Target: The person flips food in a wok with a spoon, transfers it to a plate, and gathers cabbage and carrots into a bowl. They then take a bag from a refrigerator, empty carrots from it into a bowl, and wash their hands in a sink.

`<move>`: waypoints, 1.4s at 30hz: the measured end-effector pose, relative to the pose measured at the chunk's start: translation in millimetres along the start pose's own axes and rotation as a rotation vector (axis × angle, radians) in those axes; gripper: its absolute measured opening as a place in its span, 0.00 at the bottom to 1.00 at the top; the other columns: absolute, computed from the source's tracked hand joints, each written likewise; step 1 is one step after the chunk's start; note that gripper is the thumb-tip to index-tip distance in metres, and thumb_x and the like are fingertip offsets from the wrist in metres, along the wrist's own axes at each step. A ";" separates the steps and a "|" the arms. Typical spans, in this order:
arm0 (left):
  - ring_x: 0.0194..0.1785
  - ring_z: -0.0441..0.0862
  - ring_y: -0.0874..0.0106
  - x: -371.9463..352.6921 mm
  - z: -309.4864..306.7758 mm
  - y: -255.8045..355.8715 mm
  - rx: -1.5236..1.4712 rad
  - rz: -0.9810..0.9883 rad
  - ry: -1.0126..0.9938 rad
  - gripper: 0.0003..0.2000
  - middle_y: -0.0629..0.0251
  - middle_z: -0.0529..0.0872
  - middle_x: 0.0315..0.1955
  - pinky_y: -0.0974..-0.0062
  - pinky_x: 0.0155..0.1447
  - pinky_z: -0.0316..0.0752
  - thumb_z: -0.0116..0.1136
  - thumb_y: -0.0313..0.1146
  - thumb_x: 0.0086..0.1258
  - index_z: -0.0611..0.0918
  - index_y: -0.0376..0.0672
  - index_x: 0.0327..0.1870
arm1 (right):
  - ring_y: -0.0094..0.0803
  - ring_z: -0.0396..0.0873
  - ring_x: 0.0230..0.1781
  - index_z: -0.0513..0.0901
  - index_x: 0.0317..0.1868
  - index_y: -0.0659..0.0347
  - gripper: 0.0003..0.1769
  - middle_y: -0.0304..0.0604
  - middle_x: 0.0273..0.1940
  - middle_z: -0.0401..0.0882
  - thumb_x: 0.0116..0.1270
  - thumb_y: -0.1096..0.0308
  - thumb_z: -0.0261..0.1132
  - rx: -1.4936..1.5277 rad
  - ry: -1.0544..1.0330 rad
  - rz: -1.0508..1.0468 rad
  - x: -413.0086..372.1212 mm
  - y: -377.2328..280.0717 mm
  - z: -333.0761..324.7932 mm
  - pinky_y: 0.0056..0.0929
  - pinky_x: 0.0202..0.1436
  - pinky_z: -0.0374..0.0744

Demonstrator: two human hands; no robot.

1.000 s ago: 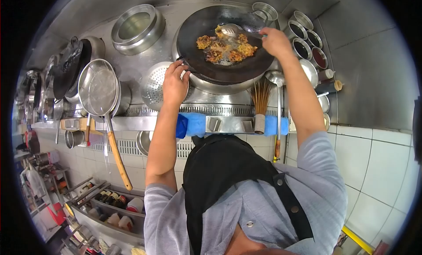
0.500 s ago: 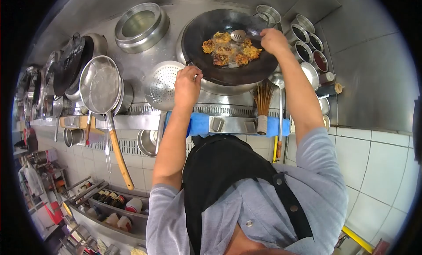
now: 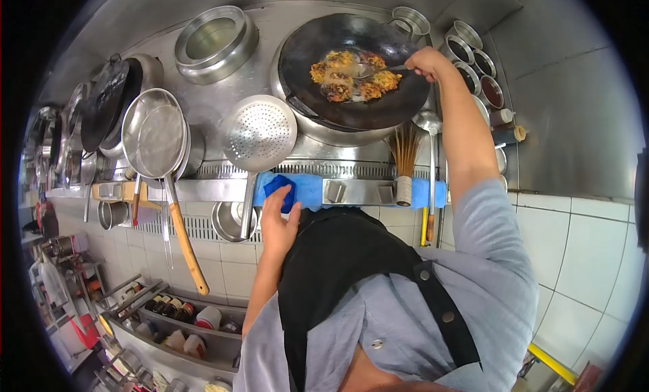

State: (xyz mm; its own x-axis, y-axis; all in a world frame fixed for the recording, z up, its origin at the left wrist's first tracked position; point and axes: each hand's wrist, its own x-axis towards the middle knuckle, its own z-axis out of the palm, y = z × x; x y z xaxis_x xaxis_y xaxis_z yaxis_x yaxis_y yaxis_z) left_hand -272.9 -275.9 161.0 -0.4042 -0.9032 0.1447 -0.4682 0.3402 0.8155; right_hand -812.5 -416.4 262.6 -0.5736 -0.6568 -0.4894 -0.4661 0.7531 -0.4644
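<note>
Holds metal spoon (image 3: 397, 68) in right grip (image 3: 427, 63), nearer hand | points lengthwise left to fritters (image 3: 338, 91) in wok (image 3: 351, 115) | can't tell if pinching with left grip (image 3: 278, 221), by blue cloth (image 3: 274, 183)

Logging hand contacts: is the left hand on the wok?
No, the left hand is at the dark blue cloth, apart from the wok.

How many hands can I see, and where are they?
2. The left hand is at the dark blue cloth by the counter's front edge; the right hand holds the spoon's handle at the wok. No others show.
</note>
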 end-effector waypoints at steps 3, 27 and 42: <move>0.55 0.84 0.59 -23.6 -8.4 -5.2 0.013 -0.069 0.024 0.21 0.53 0.86 0.55 0.64 0.58 0.79 0.70 0.29 0.68 0.82 0.38 0.62 | 0.24 0.64 0.16 0.88 0.42 0.60 0.08 0.36 0.26 0.80 0.67 0.67 0.70 0.138 -0.093 0.078 4.7 17.9 18.7 0.33 0.24 0.73; 0.55 0.83 0.57 -46.3 3.2 3.2 -0.074 -0.182 0.087 0.20 0.55 0.87 0.54 0.65 0.57 0.79 0.69 0.26 0.67 0.83 0.38 0.60 | 0.47 0.86 0.56 0.87 0.59 0.51 0.21 0.47 0.54 0.89 0.64 0.64 0.70 -0.376 0.402 -0.446 -34.9 -25.8 16.5 0.43 0.59 0.83; 0.51 0.88 0.63 -64.2 50.0 -43.9 -0.211 -0.351 -0.302 0.18 0.53 0.90 0.49 0.68 0.53 0.82 0.70 0.30 0.69 0.84 0.38 0.59 | 0.46 0.84 0.59 0.87 0.61 0.41 0.24 0.46 0.56 0.88 0.64 0.69 0.65 -0.554 0.508 -0.451 -80.3 6.3 6.1 0.46 0.62 0.81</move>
State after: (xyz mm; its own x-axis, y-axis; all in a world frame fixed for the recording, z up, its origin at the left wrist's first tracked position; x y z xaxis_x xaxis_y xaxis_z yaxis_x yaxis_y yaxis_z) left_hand -265.7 -219.8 87.9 -0.4751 -0.8267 -0.3013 -0.4603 -0.0584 0.8859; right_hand -765.3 -359.1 294.5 -0.4248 -0.8994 0.1036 -0.9053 0.4224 -0.0449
